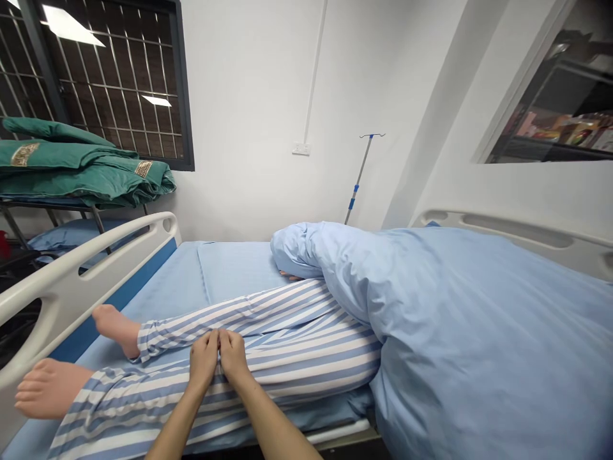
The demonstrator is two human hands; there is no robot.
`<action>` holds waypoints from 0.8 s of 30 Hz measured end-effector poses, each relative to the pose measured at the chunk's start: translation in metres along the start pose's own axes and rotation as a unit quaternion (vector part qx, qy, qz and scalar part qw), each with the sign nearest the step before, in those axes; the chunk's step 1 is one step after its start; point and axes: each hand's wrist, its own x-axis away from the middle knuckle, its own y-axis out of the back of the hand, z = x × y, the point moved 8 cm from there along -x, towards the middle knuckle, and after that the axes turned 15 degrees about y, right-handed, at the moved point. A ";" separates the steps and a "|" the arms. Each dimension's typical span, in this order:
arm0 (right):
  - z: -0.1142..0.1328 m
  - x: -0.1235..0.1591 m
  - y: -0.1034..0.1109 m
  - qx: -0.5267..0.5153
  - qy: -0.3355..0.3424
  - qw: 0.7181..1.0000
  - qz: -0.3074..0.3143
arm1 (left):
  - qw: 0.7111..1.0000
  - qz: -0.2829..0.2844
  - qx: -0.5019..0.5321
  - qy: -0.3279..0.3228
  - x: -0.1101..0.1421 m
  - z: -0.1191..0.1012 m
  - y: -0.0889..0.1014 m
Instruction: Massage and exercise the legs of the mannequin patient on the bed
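My left hand (pixel 204 356) and my right hand (pixel 232 354) are side by side over the knee area of the nearer leg, their fingers curled in and nearly touching. Whether they pinch any cloth is hidden. Beneath them, blue-and-white striped trousers (pixel 306 358) cover the two legs of a figure lying on the bed. Two bare, smooth feet, a farther foot (pixel 115 327) and a nearer foot (pixel 50 386), point left and look like a manikin's. A light-blue quilt (pixel 454 319) is bunched over the upper body, with fingertips (pixel 290 276) showing under its edge.
A pale footboard (pixel 153 223) rises on the left and a headboard (pixel 507 227) on the right. Light-blue sheet (pixel 239 262) covers the mattress. Behind stands an IV pole (pixel 364 160). Green folded quilts (pixel 81 166) lie on another bed under a barred window (pixel 119 76).
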 end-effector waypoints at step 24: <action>0.012 -0.007 0.025 0.227 0.030 0.970 0.086 | 0.990 -0.040 -0.135 -0.027 0.018 -0.002 -0.023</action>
